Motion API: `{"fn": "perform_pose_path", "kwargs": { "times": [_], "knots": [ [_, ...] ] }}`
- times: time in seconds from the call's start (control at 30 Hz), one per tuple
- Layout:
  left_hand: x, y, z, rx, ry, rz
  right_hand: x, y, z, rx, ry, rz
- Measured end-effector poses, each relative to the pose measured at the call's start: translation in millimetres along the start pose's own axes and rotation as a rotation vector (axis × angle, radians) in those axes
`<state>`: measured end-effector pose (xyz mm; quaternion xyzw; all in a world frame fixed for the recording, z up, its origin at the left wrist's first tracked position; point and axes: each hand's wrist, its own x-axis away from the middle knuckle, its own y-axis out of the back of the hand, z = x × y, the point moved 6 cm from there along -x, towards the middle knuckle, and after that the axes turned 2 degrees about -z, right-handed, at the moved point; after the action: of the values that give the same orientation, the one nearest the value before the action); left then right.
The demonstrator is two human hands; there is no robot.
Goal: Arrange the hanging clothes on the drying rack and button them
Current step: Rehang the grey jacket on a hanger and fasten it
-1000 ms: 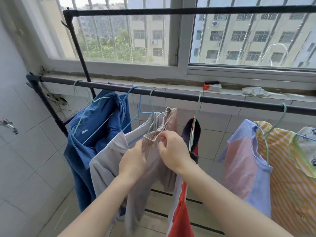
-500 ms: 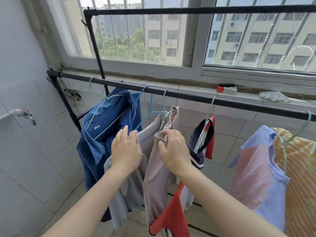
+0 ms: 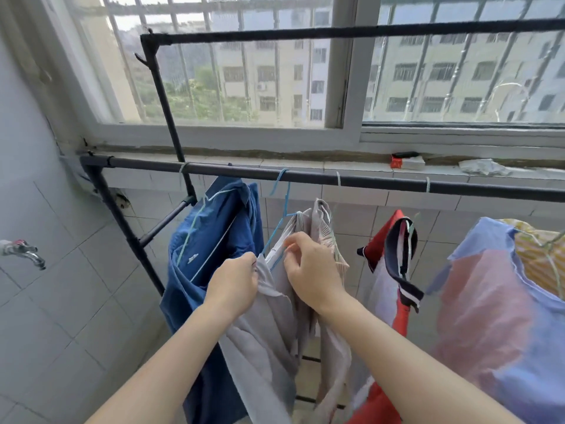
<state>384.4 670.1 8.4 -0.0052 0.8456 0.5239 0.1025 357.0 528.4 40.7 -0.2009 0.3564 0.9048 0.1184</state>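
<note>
Centrally, a pale grey shirt (image 3: 269, 332) hangs on the drying rack rail (image 3: 367, 180). The left hand (image 3: 234, 281) pinches one front edge and the right hand (image 3: 312, 270) pinches the other. The fabric looks light and limp, best gripped along those front edges.

This is the enclosed laundry balcony of a high-rise flat: a dark metal drying rack (image 3: 336, 179) runs under the window (image 3: 344, 71) and carries household clothes on wire hangers, a blue shirt (image 3: 214, 228) and a grey shirt (image 3: 269, 332) among them. The wall (image 3: 61, 316) is faced with pale square tiles and bears a water tap (image 3: 24, 250). Through the barred panes stand residential blocks (image 3: 443, 71), and the tiled sill (image 3: 321, 165) holds a small box (image 3: 408, 162) and a crumpled rag (image 3: 483, 166).
</note>
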Motion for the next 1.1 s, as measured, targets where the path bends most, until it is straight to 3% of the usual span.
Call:
{"fn": "perform_pose_path", "kwargs": {
  "times": [0.2, 0.27, 0.43, 0.53, 0.63, 0.87, 1.0, 1.1],
  "knots": [
    [-6.6, 19.2, 29.4, 0.038, -0.09, 0.024, -15.3, -59.8, 5.9, -0.03, -0.19, 0.261],
    [-8.5, 25.3, 35.8, 0.103, -0.142, 0.068, -18.0, -72.3, 8.9, -0.08, -0.276, 0.211],
    [-6.7, 24.7, 29.6, 0.365, -0.178, 0.374, -26.9, -75.4, 6.2, -0.252, -0.465, -0.004],
    [-1.3, 18.6, 29.5, 0.507, -0.118, 0.513, -34.7, -76.5, -1.7, -0.465, -0.587, -0.02],
    [3.3, 15.2, 34.3, 0.544, -0.098, 0.602, -44.1, -76.5, -5.6, -0.479, -0.621, -0.002],
    [-5.5, 45.7, 36.2, 0.448, -0.192, 0.427, -74.4, -60.3, -2.4, -0.504, -0.599, -0.167],
    [-6.2, 61.6, 27.5, 0.337, -0.216, 0.4, -91.9, -50.8, -3.7, -0.448, -0.573, -0.132],
    [-3.6, 69.8, 23.1, 0.276, -0.231, 0.38, -91.7, -52.3, -16.6, -0.475, -0.671, -0.089]
  ]
}}
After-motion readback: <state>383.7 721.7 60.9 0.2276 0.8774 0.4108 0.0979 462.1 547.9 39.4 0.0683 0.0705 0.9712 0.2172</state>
